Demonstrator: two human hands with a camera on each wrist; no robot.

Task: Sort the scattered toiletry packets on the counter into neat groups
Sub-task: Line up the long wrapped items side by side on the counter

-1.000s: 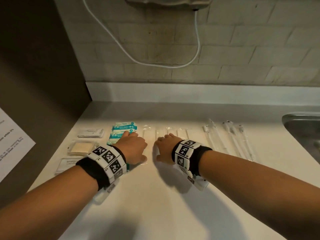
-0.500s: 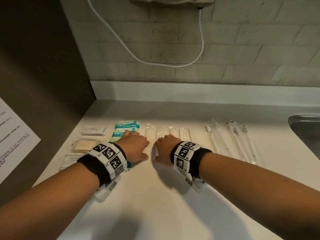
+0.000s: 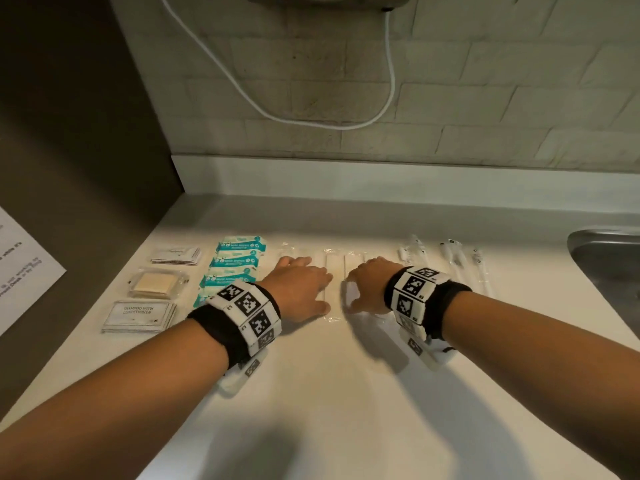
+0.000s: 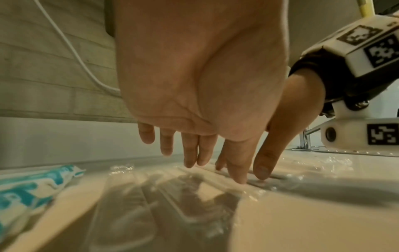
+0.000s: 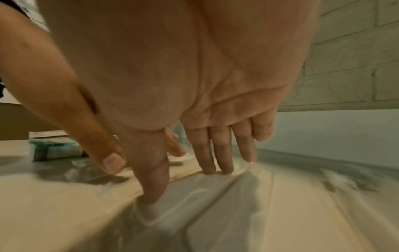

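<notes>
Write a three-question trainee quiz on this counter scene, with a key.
1. True or false: the left hand grips a teal wipe packet.
2. What do both hands press on? A) clear-wrapped packets B) soap bar C) sink
3. Fill in: the shampoo sachets lie on the counter's ____ side.

Key: 1 false, its straight fingers only press down, as do the right hand's; 2 A; 3 left.
</notes>
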